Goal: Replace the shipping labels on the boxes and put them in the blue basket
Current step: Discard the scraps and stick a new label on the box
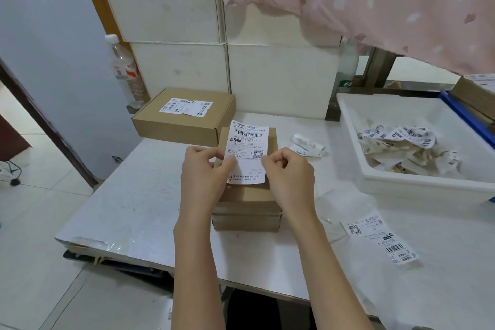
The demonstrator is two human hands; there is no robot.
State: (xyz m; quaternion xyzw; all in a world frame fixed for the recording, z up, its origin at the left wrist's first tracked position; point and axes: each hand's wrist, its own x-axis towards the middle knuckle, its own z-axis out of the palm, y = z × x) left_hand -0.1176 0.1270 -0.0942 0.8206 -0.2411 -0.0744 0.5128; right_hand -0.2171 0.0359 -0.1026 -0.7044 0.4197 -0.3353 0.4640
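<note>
Two hands, left hand (206, 169) and right hand (288, 171), pinching fresh label (247, 151) by its side edges above small box (247, 195) on white table (134, 209). Best lowered square, smoothed from centre outward. Farther back, another box (184, 118); right, white tray (417, 182) of torn scraps, blue basket (466, 118) edge.

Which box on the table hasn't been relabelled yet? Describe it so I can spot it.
Start at the white tiled wall behind the table. The box lies at its foot, beside the plastic bottle. Its label is torn, and neither hand touches it.
</note>
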